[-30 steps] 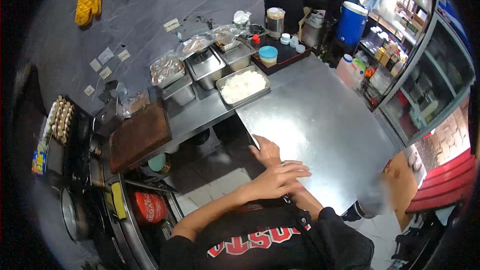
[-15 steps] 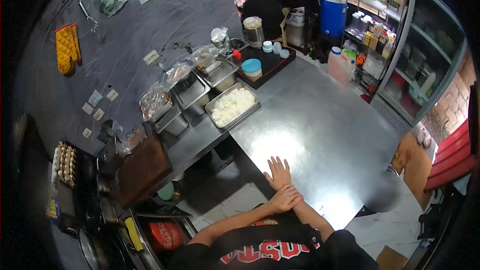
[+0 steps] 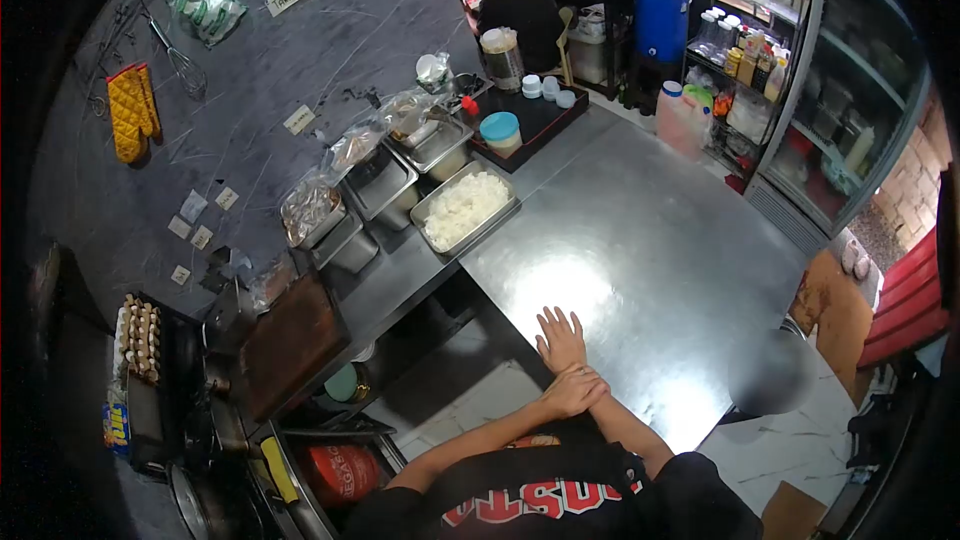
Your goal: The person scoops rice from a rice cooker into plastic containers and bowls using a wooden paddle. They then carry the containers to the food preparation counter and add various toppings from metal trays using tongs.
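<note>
My left hand [image 3: 575, 391] is wrapped round my right wrist, its fingers closed over it. Beyond it my right hand [image 3: 562, 340] is open, fingers spread, at the near left edge of the steel table [image 3: 640, 240]. It seems to rest on the metal, though contact is hard to judge. Nothing is held in the right palm as far as I can see. Farther off, a steel tray of white cooked rice [image 3: 466, 208] stands by the corner where the table meets the wall counter [image 3: 395, 280].
Steel food pans [image 3: 380, 185] line the wall counter. A dark tray [image 3: 545, 130] carries a blue-lidded tub [image 3: 501, 130]. A brown cutting board [image 3: 292, 345] lies at left, near egg trays [image 3: 138, 338]. Another person [image 3: 525, 20] sits at the back. A glass-door fridge [image 3: 845, 90] stands right.
The view has shifted slightly. Both hands keep the same pose, left round the right wrist; the right hand's fingers look a little closer together.
</note>
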The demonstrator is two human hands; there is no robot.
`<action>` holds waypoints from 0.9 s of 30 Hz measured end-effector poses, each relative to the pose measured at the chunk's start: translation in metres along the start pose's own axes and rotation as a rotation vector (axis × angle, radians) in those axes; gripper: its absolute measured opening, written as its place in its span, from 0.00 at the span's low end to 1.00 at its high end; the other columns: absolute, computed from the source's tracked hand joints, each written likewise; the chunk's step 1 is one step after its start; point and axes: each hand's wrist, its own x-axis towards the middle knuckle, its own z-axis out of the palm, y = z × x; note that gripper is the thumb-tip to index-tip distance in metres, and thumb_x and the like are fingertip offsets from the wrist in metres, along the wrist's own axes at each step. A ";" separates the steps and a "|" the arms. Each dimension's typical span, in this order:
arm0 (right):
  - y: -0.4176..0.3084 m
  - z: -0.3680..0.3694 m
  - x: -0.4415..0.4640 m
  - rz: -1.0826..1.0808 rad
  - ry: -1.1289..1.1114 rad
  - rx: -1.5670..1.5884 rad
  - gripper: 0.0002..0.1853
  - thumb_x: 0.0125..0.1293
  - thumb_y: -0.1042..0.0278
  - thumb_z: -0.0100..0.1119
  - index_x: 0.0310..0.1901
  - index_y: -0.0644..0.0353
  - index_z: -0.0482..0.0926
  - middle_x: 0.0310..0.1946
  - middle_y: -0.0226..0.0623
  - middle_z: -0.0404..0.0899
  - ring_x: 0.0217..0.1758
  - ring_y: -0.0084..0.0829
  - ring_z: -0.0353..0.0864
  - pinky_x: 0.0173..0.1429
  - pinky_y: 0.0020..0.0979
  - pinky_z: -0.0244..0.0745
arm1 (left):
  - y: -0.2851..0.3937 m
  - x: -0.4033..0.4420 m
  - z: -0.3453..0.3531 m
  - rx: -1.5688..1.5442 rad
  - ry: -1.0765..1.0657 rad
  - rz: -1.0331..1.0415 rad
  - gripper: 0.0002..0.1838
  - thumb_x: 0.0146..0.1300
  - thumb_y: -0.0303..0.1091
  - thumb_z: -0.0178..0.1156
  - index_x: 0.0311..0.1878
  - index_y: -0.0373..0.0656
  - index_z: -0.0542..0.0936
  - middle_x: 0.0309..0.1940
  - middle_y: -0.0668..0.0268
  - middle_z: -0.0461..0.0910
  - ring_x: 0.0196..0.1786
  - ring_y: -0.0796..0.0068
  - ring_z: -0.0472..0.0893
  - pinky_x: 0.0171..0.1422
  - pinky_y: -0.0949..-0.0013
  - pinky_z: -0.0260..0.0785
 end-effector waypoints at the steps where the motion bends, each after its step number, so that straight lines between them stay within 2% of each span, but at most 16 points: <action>1: 0.000 0.000 0.000 -0.001 0.000 0.000 0.22 0.62 0.60 0.53 0.58 0.56 0.71 0.62 0.36 0.68 0.69 0.35 0.59 0.72 0.47 0.44 | 0.000 0.000 0.000 0.002 -0.011 -0.010 0.14 0.66 0.38 0.47 0.35 0.41 0.79 0.36 0.61 0.79 0.43 0.64 0.75 0.53 0.62 0.61; 3: -0.001 0.000 -0.001 0.008 -0.036 -0.032 0.22 0.63 0.59 0.52 0.59 0.55 0.71 0.64 0.34 0.65 0.71 0.33 0.55 0.73 0.45 0.44 | 0.000 -0.001 0.000 0.002 -0.019 -0.023 0.14 0.66 0.38 0.47 0.35 0.41 0.79 0.36 0.61 0.79 0.44 0.64 0.75 0.53 0.62 0.61; 14: 0.001 -0.001 -0.003 0.005 -0.064 -0.035 0.22 0.64 0.60 0.52 0.59 0.55 0.71 0.64 0.34 0.65 0.71 0.35 0.56 0.73 0.46 0.44 | 0.003 0.000 -0.001 -0.038 -0.076 -0.113 0.18 0.69 0.40 0.42 0.36 0.42 0.80 0.37 0.62 0.79 0.47 0.64 0.74 0.57 0.63 0.57; 27: 0.000 -0.001 0.000 0.002 -0.042 -0.024 0.21 0.63 0.61 0.52 0.58 0.55 0.72 0.63 0.35 0.66 0.70 0.35 0.58 0.73 0.46 0.45 | 0.000 -0.001 -0.003 -0.044 -0.063 -0.065 0.17 0.68 0.39 0.43 0.38 0.43 0.80 0.38 0.62 0.80 0.47 0.65 0.74 0.57 0.62 0.58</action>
